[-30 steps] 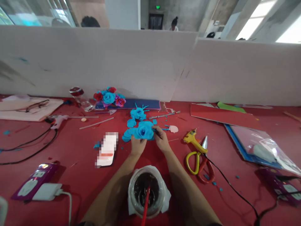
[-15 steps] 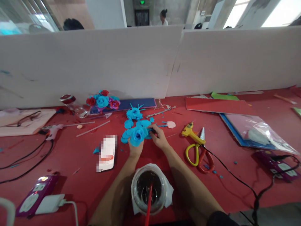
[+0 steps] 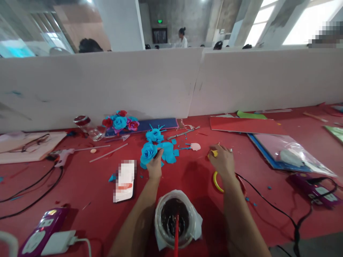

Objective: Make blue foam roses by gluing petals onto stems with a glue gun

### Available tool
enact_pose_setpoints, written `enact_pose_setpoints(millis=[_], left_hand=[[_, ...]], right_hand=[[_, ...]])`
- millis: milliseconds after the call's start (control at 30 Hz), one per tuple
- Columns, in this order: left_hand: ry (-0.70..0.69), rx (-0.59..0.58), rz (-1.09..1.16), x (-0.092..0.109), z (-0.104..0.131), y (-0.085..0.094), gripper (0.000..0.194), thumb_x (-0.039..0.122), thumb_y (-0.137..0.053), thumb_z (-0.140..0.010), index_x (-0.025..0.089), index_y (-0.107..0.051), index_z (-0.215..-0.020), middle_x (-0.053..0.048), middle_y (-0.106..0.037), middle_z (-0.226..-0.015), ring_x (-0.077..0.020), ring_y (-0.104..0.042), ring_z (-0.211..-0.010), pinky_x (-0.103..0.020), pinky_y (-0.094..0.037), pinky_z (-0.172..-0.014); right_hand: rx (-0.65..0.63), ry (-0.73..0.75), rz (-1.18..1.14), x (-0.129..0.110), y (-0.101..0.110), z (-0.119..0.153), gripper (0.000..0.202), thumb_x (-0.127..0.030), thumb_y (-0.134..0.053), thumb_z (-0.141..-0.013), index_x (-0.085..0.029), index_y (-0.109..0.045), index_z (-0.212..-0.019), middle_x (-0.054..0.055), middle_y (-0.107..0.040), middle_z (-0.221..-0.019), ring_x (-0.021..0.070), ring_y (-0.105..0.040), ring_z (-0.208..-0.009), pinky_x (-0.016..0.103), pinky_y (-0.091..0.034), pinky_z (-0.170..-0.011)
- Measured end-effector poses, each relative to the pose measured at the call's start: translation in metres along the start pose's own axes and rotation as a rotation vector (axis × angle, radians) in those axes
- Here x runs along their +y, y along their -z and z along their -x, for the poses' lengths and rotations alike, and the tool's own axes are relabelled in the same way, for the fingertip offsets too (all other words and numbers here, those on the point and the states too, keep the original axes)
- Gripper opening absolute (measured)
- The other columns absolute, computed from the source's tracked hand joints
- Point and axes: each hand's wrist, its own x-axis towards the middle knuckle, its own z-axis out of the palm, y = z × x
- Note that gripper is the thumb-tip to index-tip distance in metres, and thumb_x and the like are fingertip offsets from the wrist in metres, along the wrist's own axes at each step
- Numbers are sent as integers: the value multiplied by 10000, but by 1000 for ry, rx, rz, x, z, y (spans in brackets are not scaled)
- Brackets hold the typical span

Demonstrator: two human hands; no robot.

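My left hand (image 3: 155,165) pinches a blue paper rose (image 3: 149,152), its bloom tilted toward me. Loose blue petals (image 3: 168,151) lie beside that hand on the red table. Behind them sits a second blue flower piece (image 3: 154,134) with thin strips sticking up. Over on the right, my right hand (image 3: 223,160) is closed over a yellow glue gun (image 3: 213,153), most of which the fingers hide. Partly covered by my right wrist are scissors (image 3: 217,181) with one yellow and one red handle loop.
A cup of dark drink (image 3: 175,217) with a red straw stands between my forearms. Left are a phone (image 3: 125,180), another glue gun (image 3: 63,157) and a purple power strip (image 3: 44,228). Finished flowers (image 3: 120,122) rest near the white partition (image 3: 128,85). A black cord (image 3: 265,198) runs along the right.
My right hand has left the blue petals and moved right onto the yellow glue gun. My left hand has shifted slightly left, turning the rose. The view has tipped up a little.
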Motion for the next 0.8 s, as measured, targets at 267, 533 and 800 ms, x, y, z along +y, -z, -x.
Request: enact_pose_setpoints(millis=[267,533,800], left_hand=[[34,-65,-17,13,-3,2,218,361,-693,-721,164,-677,-813,-66,-718,-872,-219,-668,-877,-398,-519,-872],[99,-481,1,14,10,-8,288,359,-703,-709,205,-691,-952,-62,-713,-1001,-214,-661,-883,-396,-545,-831],[240,-595,-128,-2,13,-11,241,326,-687,-655,195,-694,-858,0,-675,-681,-170,-631,-645,-310,-521,-665]], right_hand=[[-236,-282,415,31,6,2,432,-307,-524,-812,-148,-591,-1208,185,-570,-1187,337,-581,-1049,435,-449,-838],[-288,-337,370,24,19,0,406,-342,-513,-823,-167,-627,-1171,163,-585,-1214,289,-617,-1017,380,-467,-817],[-368,-149,-191,11,46,-15,391,-371,-558,-790,-141,-651,-1092,71,-688,-843,181,-600,-713,269,-439,-628]])
